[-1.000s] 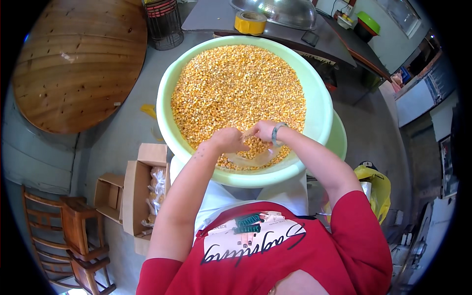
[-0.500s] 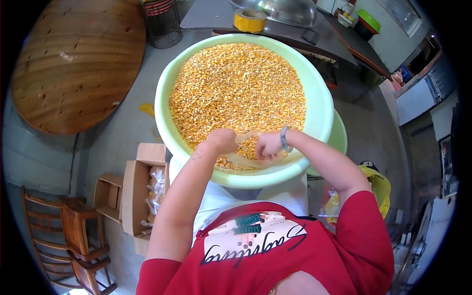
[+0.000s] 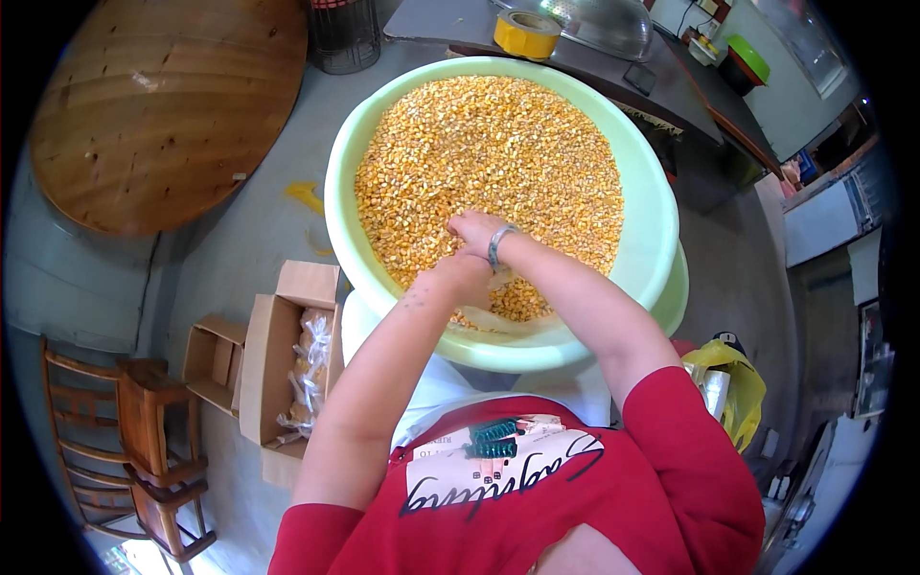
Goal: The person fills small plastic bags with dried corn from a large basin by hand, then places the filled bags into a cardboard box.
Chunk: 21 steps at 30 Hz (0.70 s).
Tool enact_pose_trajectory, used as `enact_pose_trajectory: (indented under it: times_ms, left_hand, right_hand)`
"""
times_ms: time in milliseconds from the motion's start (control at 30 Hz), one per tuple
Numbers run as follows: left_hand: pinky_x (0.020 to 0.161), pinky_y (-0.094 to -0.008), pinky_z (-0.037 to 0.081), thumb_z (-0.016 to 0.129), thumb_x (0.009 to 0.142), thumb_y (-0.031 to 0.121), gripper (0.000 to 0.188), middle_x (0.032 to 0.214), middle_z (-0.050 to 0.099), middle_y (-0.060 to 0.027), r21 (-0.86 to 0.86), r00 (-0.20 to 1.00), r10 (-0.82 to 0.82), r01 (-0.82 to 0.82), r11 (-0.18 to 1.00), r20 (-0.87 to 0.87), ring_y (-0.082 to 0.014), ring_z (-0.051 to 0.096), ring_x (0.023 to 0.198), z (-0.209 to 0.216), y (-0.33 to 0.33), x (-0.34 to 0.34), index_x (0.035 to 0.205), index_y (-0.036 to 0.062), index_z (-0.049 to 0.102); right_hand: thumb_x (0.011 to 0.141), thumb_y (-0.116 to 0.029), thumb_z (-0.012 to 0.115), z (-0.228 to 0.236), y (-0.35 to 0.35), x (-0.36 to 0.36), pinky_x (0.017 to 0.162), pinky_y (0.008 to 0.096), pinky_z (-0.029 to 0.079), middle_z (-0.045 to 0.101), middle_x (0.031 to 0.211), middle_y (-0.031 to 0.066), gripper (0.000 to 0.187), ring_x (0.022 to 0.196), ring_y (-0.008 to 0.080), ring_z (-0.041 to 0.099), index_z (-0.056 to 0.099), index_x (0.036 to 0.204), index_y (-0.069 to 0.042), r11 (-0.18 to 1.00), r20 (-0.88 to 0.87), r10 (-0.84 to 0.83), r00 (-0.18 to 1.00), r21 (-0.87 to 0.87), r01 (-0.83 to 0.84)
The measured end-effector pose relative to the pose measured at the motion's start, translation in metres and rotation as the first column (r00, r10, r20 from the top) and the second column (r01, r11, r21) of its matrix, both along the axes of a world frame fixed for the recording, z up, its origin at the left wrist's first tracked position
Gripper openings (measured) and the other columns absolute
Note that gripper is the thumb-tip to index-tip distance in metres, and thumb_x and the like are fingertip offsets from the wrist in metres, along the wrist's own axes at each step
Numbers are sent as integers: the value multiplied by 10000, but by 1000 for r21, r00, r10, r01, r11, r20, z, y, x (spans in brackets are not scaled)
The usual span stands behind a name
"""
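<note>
A large pale green plastic tub (image 3: 343, 206) is filled with dried yellow corn kernels (image 3: 498, 144). My left hand (image 3: 462, 278) is closed on the edge of a translucent plastic bag (image 3: 513, 324), which lies over the kernels at the tub's near side. The left fingers are partly hidden under my right wrist. Crossing over the left, my right hand (image 3: 477, 232) wears a pale bangle (image 3: 498, 245). Its fingers are bent together at the kernels' surface, closed on corn kernels that are mostly hidden.
Left of the tub, an opened cardboard box (image 3: 270, 369) holds clear-wrapped packages (image 3: 309, 369). Wooden chairs (image 3: 149, 431) stand beyond it. A round wooden tabletop (image 3: 163, 105) leans at the far left. Yellow tape (image 3: 527, 36) rests on the dark table (image 3: 436, 24). A yellow bag (image 3: 738, 393) sits at right.
My right hand has moved left and farther out, from the bag's mouth to the kernels, crossing the left wrist. My left hand stays on the bag. The whole view has shifted slightly.
</note>
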<state>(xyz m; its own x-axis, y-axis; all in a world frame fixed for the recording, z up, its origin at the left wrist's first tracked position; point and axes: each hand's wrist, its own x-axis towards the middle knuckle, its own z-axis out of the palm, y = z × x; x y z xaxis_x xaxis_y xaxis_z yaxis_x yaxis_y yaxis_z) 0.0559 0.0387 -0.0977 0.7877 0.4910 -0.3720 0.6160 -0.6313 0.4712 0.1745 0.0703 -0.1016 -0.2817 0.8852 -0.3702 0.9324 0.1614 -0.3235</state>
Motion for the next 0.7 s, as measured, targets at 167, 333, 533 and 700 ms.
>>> enact_pose_trajectory:
  times_ms: [167,333,533,700]
  left_hand:
    - [779,-365,484,651,665,212,284,943,625,-148,1,993,-58,58,998,-107,-278,594,906,15,0,4,887,35,647]
    - [780,-366,489,593,713,128,246,951,630,-139,1,988,-3,4,1000,-156,-278,607,894,21,0,10,931,22,634]
    - [781,-370,486,575,725,153,254,954,629,-153,21,986,14,-11,1000,-169,-273,608,903,17,4,7,935,23,636]
    - [792,-364,480,607,712,242,307,967,629,-138,19,978,37,-33,999,-206,-261,607,913,40,0,8,944,43,640]
  right_hand:
    - [719,-236,653,-26,4,6,775,382,460,587,990,168,348,899,319,566,563,1022,-88,997,27,46,999,62,-48]
    - [747,-204,587,-57,11,22,728,390,471,626,860,175,182,796,329,595,631,856,-65,988,-192,-143,971,33,152]
    - [837,-308,538,-19,4,23,517,341,431,598,687,64,278,552,155,506,638,805,-51,742,-397,-669,629,-407,532]
    - [860,-351,522,13,-6,45,403,255,292,458,598,-23,257,403,81,301,571,832,-100,652,-441,-757,482,-562,510]
